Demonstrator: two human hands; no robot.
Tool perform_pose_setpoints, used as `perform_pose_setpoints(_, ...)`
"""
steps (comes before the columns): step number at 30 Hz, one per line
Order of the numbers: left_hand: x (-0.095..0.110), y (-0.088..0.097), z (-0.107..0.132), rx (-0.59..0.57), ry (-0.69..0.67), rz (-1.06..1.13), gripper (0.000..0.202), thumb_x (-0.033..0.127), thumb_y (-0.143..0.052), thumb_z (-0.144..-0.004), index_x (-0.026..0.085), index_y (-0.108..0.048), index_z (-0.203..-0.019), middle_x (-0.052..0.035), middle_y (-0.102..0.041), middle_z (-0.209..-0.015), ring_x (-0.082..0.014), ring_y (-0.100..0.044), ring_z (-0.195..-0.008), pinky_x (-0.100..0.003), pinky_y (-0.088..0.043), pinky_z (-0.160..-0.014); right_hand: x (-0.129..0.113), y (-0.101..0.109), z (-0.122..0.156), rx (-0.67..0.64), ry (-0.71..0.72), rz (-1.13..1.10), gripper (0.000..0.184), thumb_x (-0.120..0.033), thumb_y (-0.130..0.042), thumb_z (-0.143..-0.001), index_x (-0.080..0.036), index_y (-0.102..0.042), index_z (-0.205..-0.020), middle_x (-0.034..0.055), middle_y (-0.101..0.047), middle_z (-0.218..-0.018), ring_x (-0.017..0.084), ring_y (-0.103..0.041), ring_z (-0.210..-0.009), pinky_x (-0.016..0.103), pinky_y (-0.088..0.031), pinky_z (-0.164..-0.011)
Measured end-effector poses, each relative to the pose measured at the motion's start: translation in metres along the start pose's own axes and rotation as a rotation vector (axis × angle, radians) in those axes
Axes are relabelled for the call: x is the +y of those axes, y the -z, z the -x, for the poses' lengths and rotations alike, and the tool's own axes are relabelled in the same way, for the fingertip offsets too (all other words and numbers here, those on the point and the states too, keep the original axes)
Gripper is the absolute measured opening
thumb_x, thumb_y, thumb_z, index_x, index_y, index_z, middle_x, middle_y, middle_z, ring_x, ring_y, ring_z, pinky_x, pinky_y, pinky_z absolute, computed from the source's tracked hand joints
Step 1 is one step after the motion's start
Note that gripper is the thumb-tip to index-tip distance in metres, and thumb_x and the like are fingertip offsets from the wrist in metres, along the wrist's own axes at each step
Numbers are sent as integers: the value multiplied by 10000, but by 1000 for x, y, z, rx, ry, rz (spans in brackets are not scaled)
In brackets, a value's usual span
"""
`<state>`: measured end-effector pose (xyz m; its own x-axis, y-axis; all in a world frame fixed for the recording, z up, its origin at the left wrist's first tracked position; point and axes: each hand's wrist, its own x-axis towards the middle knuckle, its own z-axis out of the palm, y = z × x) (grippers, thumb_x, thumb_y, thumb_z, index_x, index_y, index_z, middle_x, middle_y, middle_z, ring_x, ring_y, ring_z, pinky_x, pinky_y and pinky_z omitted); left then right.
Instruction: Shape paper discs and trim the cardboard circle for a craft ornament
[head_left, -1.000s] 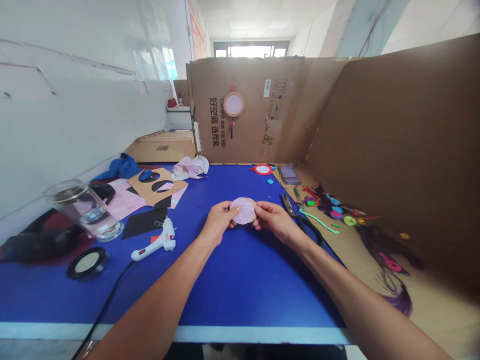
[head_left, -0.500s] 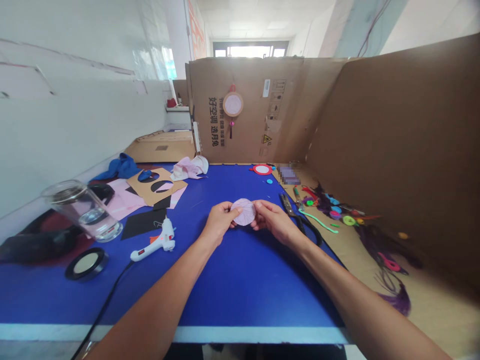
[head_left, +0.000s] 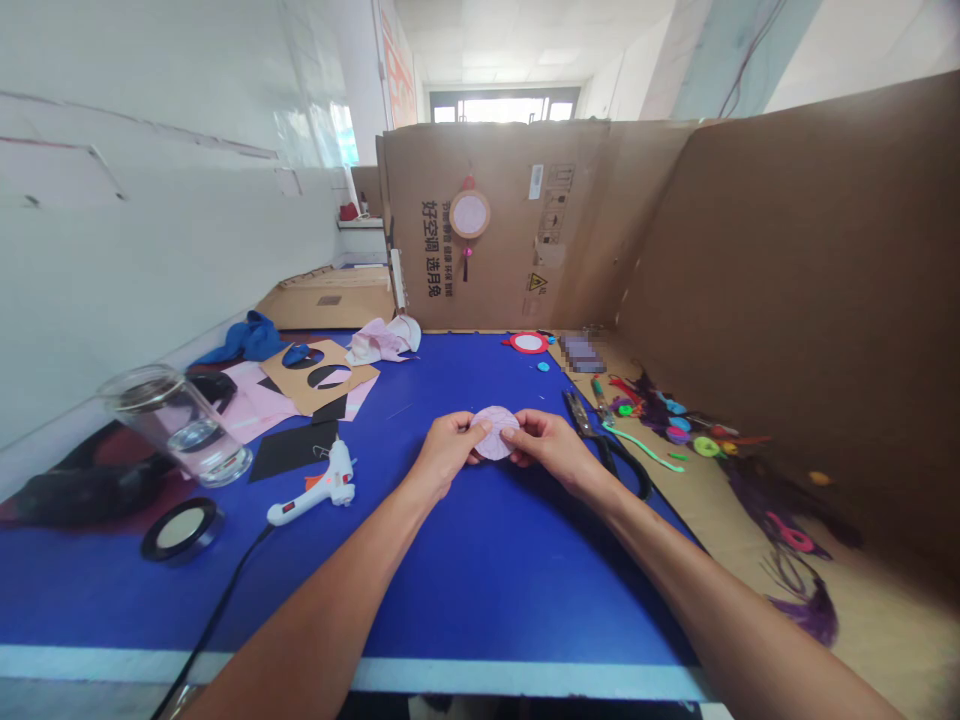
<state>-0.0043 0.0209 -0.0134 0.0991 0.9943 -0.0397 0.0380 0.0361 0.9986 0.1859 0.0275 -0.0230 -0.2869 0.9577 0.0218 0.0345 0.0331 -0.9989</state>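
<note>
Both my hands hold a small round pink disc (head_left: 495,432) just above the blue table (head_left: 465,560), near its middle. My left hand (head_left: 447,452) pinches the disc's left edge with thumb and fingers. My right hand (head_left: 551,447) grips the right edge, fingers curled around it. The disc's pale pink face is turned towards me and its lower part is hidden behind my fingers.
A white glue gun (head_left: 319,486) with a black cord lies left of my hands. Further left stand a glass jar (head_left: 180,425) and a black tape roll (head_left: 180,530). Black scissors (head_left: 592,425) and coloured trimmings (head_left: 675,425) lie to the right. Cardboard walls (head_left: 787,280) enclose the back and right.
The disc has been turned in my hands, so its brown rim no longer shows. Both hands have stayed in nearly the same place over the table.
</note>
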Motion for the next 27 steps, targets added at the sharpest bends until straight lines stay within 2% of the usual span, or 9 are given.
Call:
perform_pose_setpoints(8, -1, 0, 0, 4, -14, 7, 270, 399, -799, -753, 155, -684, -763, -12, -666, -680, -116, -598, -589, -217, -461, -531, -3, -2, 2, 19, 26, 77, 455, -604, -809, -733, -189, -631, -793, -21, -647, -624, 113, -567, -513, 242, -462, -523)
perform_pose_setpoints(14, 0, 0, 2, -40, 37, -7, 264, 406, -765, -802, 150, -720, -846, -37, -708, -715, -118, -620, -587, -220, -471, -542, -3, 0, 1, 42, 39, 69, 458, -610, -791, -751, -187, -624, -805, -28, -634, -601, 112, -560, -515, 239, -458, -526)
perform_pose_setpoints(20, 0, 1, 0, -12, 4, -24, 283, 405, -813, -765, 149, -694, -772, -16, -676, -651, -106, -595, -559, -214, -460, -540, -3, -1, 1, 16, 2, 58, 475, -599, -817, -721, -179, -633, -844, -19, -666, -677, 111, -586, -544, 244, -482, -554)
perform_pose_setpoints(27, -3, 2, 0, -82, 57, 11, 299, 415, -809, -773, 154, -751, -905, -40, -717, -711, -120, -629, -582, -225, -479, -547, -5, 1, 1, 45, 18, -3, 476, -600, -839, -708, -188, -629, -820, -26, -649, -666, 111, -575, -543, 246, -479, -551)
